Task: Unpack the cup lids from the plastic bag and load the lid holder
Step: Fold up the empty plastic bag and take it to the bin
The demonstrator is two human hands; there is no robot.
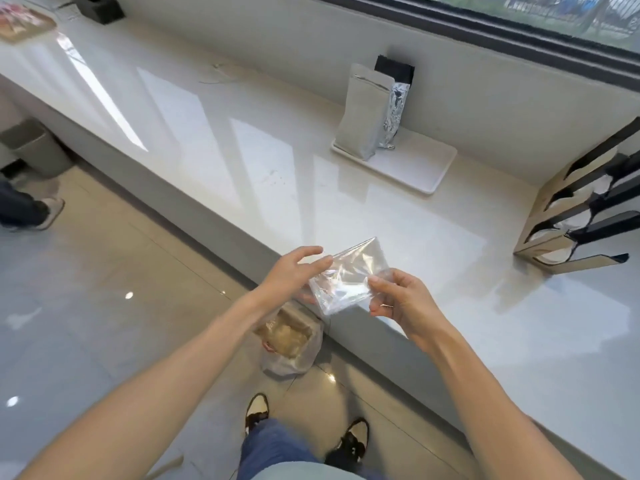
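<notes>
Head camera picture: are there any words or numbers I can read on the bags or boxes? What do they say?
None can be read.
Beige pouch: no print shows.
Black and foil pouch: no print shows.
Clear plastic bag in the hands: no print shows.
Pink printed thing at the far corner: too blurred to read.

Single head-worn wide-angle view, looking forward and steeply down from above the person's own forearms. Both bare hands sit near, centre frame, left hand [294,275] and right hand [401,303]. The glossy white stone table [242,140] runs diagonally from upper left to lower right; grey tiled floor [86,271] fills the left. Edges bend from lens distortion.
</notes>
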